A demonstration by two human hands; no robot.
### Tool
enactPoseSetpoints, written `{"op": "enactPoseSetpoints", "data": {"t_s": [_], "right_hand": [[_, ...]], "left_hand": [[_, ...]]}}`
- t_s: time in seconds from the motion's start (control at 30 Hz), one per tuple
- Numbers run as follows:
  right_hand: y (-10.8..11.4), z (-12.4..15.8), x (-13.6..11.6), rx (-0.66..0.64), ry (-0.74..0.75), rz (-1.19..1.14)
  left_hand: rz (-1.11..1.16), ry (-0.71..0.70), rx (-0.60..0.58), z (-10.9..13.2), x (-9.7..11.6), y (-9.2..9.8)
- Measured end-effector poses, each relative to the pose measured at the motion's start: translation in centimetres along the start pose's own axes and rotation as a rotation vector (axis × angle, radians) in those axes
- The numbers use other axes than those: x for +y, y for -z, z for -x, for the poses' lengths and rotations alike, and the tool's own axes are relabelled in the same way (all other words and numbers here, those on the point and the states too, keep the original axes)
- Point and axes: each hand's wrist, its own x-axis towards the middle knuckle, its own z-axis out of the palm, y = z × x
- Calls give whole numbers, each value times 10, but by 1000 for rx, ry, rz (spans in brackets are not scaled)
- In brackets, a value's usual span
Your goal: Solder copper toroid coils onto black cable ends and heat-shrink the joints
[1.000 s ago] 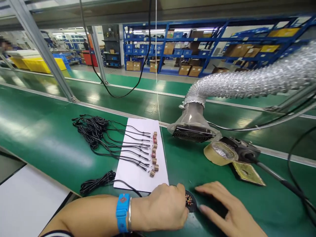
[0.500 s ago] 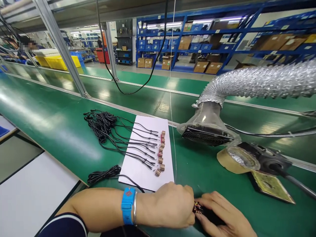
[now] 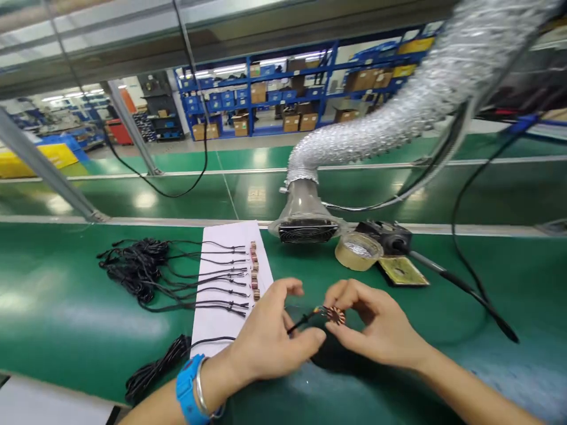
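Observation:
My right hand (image 3: 376, 324) pinches a small ring coil wound with copper wire (image 3: 335, 316) between thumb and fingertips. Thin coloured wire ends join it to a black cable (image 3: 305, 320). That cable runs into my left hand (image 3: 274, 336), whose lower fingers curl round it while thumb and index finger stand apart. On the white sheet (image 3: 212, 236) to the left, several copper coils (image 3: 254, 267) sit in a column. Split ends of black cables (image 3: 230, 273) point at them. One bundled black cable (image 3: 155, 369) lies near my left forearm.
A heap of coiled black cables (image 3: 137, 268) lies at the left. Beyond my hands stands a fume extractor hood (image 3: 308, 215) with a silver duct (image 3: 376, 136). A tape roll (image 3: 358, 251), a yellow sponge pad (image 3: 403, 270) and a black-handled soldering iron (image 3: 465, 289) are at the right.
The view has swung right. My hands, earlier close together low over the bench, are now raised and further apart, and the coil between them shows clearly. My left fist has loosened.

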Motion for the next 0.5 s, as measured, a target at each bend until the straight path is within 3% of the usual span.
{"op": "enactPoseSetpoints", "data": {"t_s": [0.1,0.2,0.4,0.5], "right_hand": [[-4,-17,-5,9,-2,-50],[-9,-22,-5,30,-15,-56],[-11,-9,2,58,15,1],[-11,-2,3,24,-92,-84]], "left_hand": [[90,-20,-32,-7,-4,8],[66,-100,15,-9,-9,15],[-150,-158,32,-9,-11,16],[-198,-166,17,-8,-9,12]]}}
